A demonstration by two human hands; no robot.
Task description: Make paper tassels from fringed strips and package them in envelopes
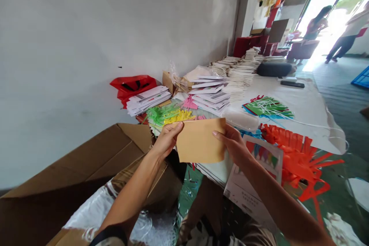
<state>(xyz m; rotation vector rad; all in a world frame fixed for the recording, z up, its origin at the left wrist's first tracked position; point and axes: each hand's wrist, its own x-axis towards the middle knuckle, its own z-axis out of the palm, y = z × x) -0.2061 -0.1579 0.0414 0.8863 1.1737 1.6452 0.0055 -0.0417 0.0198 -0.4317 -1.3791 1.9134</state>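
A person's left hand (167, 138) and right hand (234, 144) hold a flat tan kraft-paper envelope (200, 141) between them by its two short edges, fingers closed in a pinch on each side, thumbs over the top corners; the envelope hangs level in the air just in front of the near end of a long table, above an open brown cardboard carton (86, 165) lined with clear plastic wrap. The step in hand looks like checking or squaring up the envelope; a further move would call for one hand to keep its pinch while the other lets go. On the white-covered table (305, 103) just beyond lie bright orange cut-paper fringes (291, 142), green and yellow paper tassels (168, 114), stacks of white printed sheets (209, 92) and a red plastic bag (131, 84) against the bare grey plaster wall. Farther off, two people stand in a sunlit doorway (331, 19)
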